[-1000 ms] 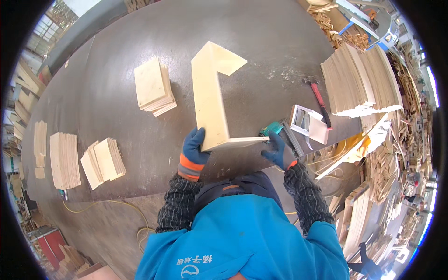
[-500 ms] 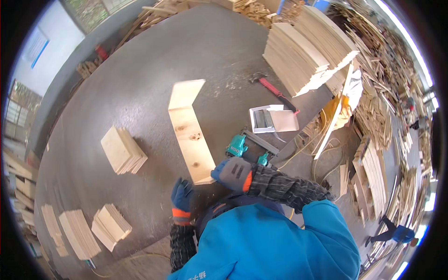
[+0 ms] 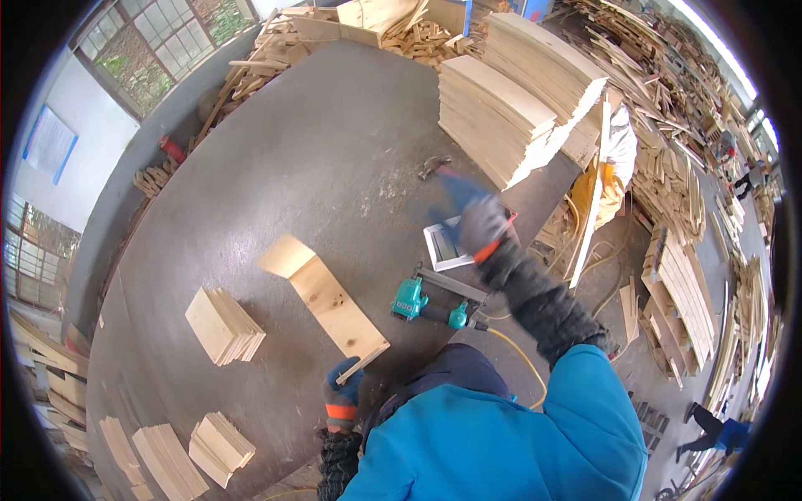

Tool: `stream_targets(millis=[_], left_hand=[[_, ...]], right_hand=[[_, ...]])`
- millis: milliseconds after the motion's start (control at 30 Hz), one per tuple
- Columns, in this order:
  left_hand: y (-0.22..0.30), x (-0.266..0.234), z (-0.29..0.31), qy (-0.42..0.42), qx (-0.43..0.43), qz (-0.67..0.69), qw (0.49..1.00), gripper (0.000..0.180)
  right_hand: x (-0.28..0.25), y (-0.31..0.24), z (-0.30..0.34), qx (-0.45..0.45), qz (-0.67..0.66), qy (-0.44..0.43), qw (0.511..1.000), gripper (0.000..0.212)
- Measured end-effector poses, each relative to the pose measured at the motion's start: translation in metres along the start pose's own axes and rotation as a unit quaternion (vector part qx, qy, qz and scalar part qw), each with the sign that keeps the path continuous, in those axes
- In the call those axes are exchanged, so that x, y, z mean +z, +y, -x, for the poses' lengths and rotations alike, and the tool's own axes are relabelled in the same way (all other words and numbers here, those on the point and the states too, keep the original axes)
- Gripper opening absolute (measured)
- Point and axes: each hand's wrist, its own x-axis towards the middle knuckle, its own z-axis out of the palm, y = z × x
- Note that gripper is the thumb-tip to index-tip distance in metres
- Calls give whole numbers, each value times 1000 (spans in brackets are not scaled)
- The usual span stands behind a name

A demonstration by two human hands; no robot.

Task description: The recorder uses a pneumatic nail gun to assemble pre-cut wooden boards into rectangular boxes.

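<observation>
My left hand (image 3: 342,394), in a blue and grey glove with an orange cuff, is closed around the near end of a wooden piece (image 3: 334,313). This piece is a long knotty board with a short panel standing at its far end and another, seen edge-on, at its near end. My right hand (image 3: 483,224), gloved alike and blurred by motion, is stretched over a hammer (image 3: 433,166) and hides most of its handle; whether it grips the handle is unclear. Beneath that arm lies a white box (image 3: 436,249), partly covered. A teal nail gun (image 3: 409,298) rests nearer me.
A stack of small panels (image 3: 219,327) stands on the dark table (image 3: 334,125), with more piles (image 3: 221,448) at the near left. Tall board stacks (image 3: 493,117) occupy the far right. A yellow hose (image 3: 526,359) trails from the nail gun. Another person (image 3: 718,434) is at the right.
My right hand has left the near end of the wooden piece and reached forward and right over the hammer. My left hand has closed on that end, and the piece has turned. The view has shifted.
</observation>
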Motion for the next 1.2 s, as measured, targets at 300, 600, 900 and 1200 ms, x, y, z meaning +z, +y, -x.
stream_targets(millis=[300, 600, 900, 1200], left_hand=[[-2, 1, -21, 42, -46, 113, 992, 26], [-5, -21, -34, 17, -72, 4, 997, 29], [5, -40, -32, -30, -173, -44, 983, 40], [110, -64, -53, -244, -89, -120, 958, 63]], right_hand=[[-32, 237, -198, 53, -85, 182, 978, 89], [5, 244, -229, 5, 2, 189, 982, 50], [-87, 202, -97, 5, -227, 270, 936, 32], [-124, 113, 94, -7, -477, 337, 812, 23]])
